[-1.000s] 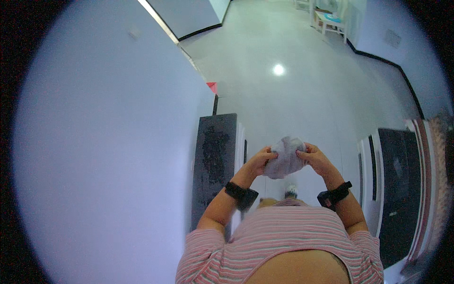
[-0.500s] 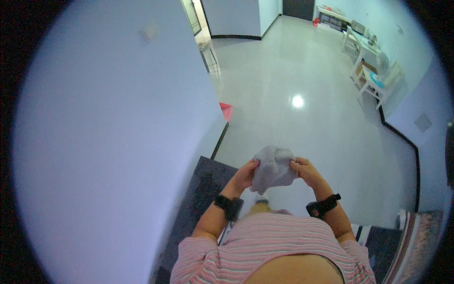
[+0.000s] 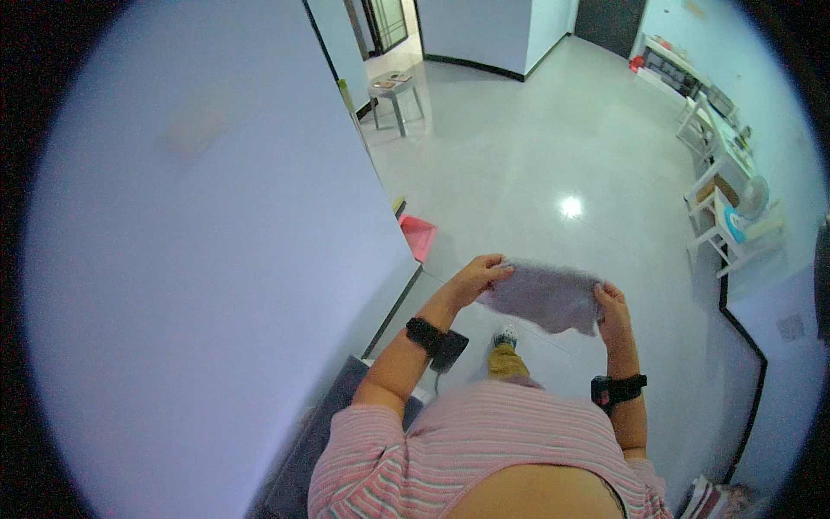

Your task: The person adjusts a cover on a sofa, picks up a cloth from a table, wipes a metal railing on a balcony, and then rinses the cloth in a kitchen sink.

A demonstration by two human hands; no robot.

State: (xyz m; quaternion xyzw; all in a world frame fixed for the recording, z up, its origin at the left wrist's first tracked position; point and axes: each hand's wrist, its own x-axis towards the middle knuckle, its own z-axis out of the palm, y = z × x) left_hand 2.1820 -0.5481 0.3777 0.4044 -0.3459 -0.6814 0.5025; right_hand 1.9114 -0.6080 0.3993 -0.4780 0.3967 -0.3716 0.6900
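A grey cloth (image 3: pixel 546 296) is stretched out flat between my two hands, in front of my body and above the floor. My left hand (image 3: pixel 481 278) pinches its upper left corner, thumb on top. The right side of the cloth is gripped between the thumb and fingers of my right hand (image 3: pixel 612 308). Its lower edge hangs uneven. Both wrists carry black straps with small black boxes.
To the left rises a plain wall (image 3: pixel 216 259), with a pink dustpan-like thing (image 3: pixel 418 237) by its corner. A grey stool (image 3: pixel 394 92) stands beyond. White chairs (image 3: pixel 724 227) and a table line the right wall. Dark furniture (image 3: pixel 303 458) lies at lower left.
The cloth was bunched up and is now spread wide, with my hands farther apart. My view has turned and moved forward, bringing the stool and more of the pink thing into sight.
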